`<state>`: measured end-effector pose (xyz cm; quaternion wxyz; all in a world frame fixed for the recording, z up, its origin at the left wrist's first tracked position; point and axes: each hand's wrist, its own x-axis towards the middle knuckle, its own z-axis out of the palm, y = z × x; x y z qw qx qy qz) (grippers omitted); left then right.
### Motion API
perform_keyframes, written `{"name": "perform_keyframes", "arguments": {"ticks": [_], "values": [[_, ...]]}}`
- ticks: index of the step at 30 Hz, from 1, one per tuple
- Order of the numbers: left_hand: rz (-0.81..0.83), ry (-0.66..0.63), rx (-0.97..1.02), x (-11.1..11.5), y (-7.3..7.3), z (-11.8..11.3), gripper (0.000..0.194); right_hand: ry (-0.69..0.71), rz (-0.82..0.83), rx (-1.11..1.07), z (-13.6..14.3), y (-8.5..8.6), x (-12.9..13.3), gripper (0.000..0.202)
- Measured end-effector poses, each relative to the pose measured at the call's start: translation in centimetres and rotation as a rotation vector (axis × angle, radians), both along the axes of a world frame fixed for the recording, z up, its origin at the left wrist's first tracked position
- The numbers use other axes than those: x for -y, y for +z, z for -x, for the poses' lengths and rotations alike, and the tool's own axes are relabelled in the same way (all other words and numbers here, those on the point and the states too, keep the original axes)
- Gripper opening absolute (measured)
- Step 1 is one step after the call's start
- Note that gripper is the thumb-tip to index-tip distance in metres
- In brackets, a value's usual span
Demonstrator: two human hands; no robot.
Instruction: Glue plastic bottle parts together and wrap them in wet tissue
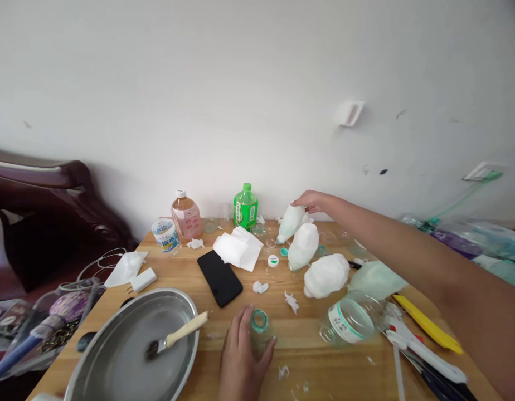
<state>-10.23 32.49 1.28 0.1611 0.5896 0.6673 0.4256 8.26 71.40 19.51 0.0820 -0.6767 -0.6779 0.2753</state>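
My left hand (pixel 243 353) is at the front of the table, its thumb and fingers round a small clear plastic bottle piece (pixel 260 322) with a teal rim at its top. Farther back, my right hand (pixel 312 200) grips the upper end of a white paper-covered bottle shape (pixel 290 224), which leans on the tabletop. Two similar white lumps, one upright (pixel 303 247) and one lying (pixel 326 275), stand close by. A pale green one (pixel 377 280) is partly behind my right forearm. A cut clear bottle (pixel 351 320) with a teal-striped label lies to the right.
A metal basin (pixel 190 303) of cloudy liquid holds a brush (pixel 186 329) at front left. A black phone (pixel 219 277), white tissues (pixel 239 248), a green bottle (pixel 246 207) and a pink bottle (pixel 186 216) are behind. A yellow cutter (pixel 427 323) and scissors (pixel 424 356) lie right.
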Motion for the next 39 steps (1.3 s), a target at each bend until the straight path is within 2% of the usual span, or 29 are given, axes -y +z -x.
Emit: {"name": "perform_keyframes", "arguments": {"ticks": [6, 14, 23, 30, 36, 39], "values": [[0.017, 0.006, 0.076, 0.0, 1.3, -0.4, 0.051, 0.169, -0.063, 0.137, 1.6, 1.7, 3.1, 0.034], [0.030, -0.011, 0.083, 0.2, 1.7, -0.3, 0.051, 0.286, -0.169, 0.244, 2.7, 2.0, 5.4, 0.031], [0.017, -0.010, 0.076, 0.3, 1.8, -0.4, 0.052, 0.214, -0.073, 0.178, 2.8, 3.1, 6.3, 0.033], [0.032, -0.002, 0.059, 0.4, 1.4, -0.3, 0.051, 0.171, -0.010, 0.084, 2.3, 2.9, 6.5, 0.032], [-0.014, 0.039, -0.008, 0.1, 0.4, -0.4, 0.053, 0.116, -0.010, 0.056, 0.8, 2.6, 4.5, 0.032], [-0.032, 0.037, -0.023, 0.1, 0.1, -0.3, 0.052, 0.117, -0.058, 0.071, -0.2, 1.8, 3.5, 0.033]]}}
